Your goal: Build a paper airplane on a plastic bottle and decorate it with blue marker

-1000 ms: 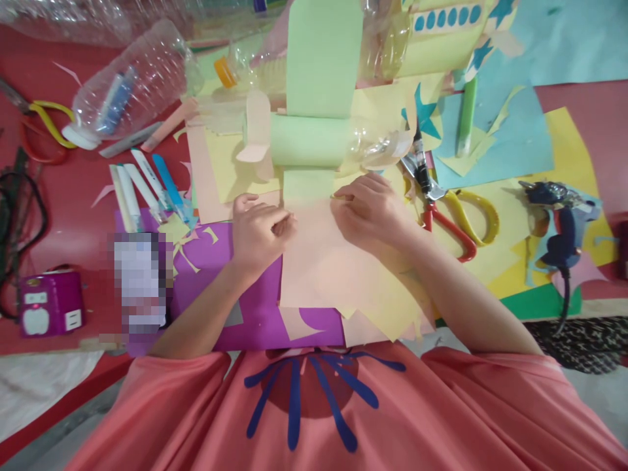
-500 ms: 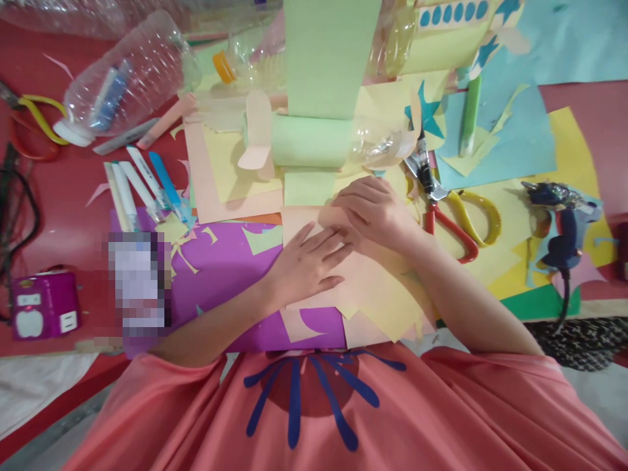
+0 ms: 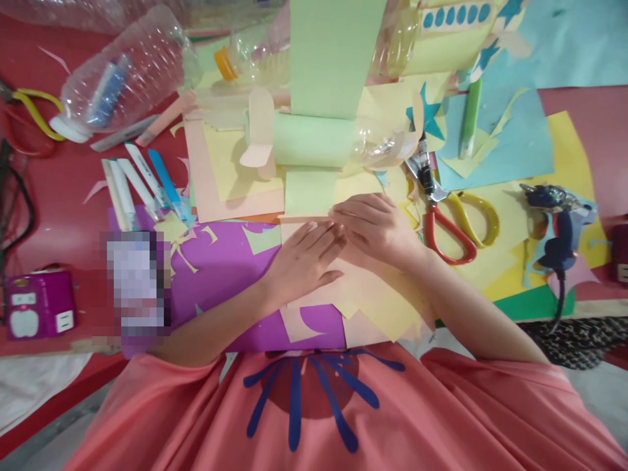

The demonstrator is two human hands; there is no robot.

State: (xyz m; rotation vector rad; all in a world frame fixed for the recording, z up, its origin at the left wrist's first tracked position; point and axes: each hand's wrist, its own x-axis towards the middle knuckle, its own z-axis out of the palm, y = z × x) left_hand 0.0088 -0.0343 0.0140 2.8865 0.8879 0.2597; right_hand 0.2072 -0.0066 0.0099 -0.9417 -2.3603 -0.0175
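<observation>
Pink paper in the middle of one crowded worktop
Left hand flat on it, fingers out; right hand loosely curled, can't tell if it's gripping. Green-wrapped bottle just beyond, scissors near the right wrist, markers off left.

A red table carries layered coloured paper, a clear bottle and a purple box.

Ahead of the left grip and the right grip, the green-wrapped bottle blocked the way. Scissors hemmed the right grip's outer side. Leftward, a low path crossed the flat purple sheet toward the markers.
</observation>
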